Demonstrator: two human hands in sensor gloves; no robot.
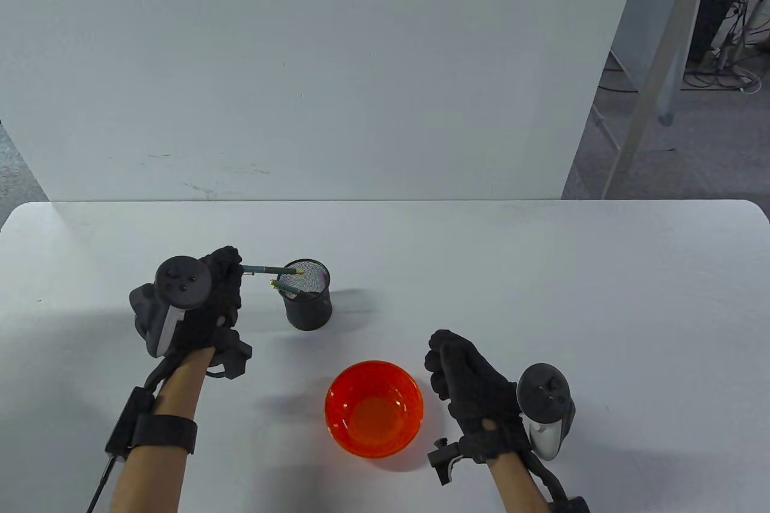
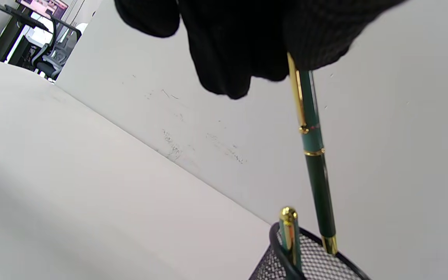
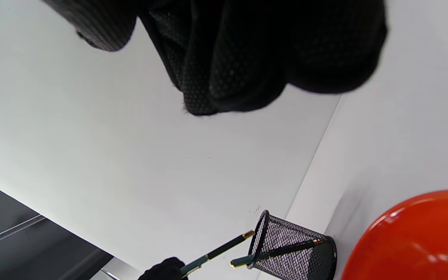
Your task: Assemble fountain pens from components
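My left hand (image 1: 236, 273) pinches the capped end of a dark green fountain pen with gold trim (image 1: 267, 268). The pen points right, with its gold tip just over the rim of a black mesh pen cup (image 1: 310, 305). In the left wrist view the pen (image 2: 317, 171) hangs from my fingers (image 2: 317, 42), its tip at the cup rim (image 2: 274, 241). A second green pen (image 2: 289, 237) leans inside the cup. My right hand (image 1: 440, 356) is curled in a loose fist beside the orange bowl (image 1: 374, 409); nothing shows in it.
The orange translucent bowl stands at the front centre and looks empty; it also shows in the right wrist view (image 3: 422, 237). A white backboard (image 1: 313, 68) stands behind the white table (image 1: 541, 272). Floor and cables lie beyond the right edge.
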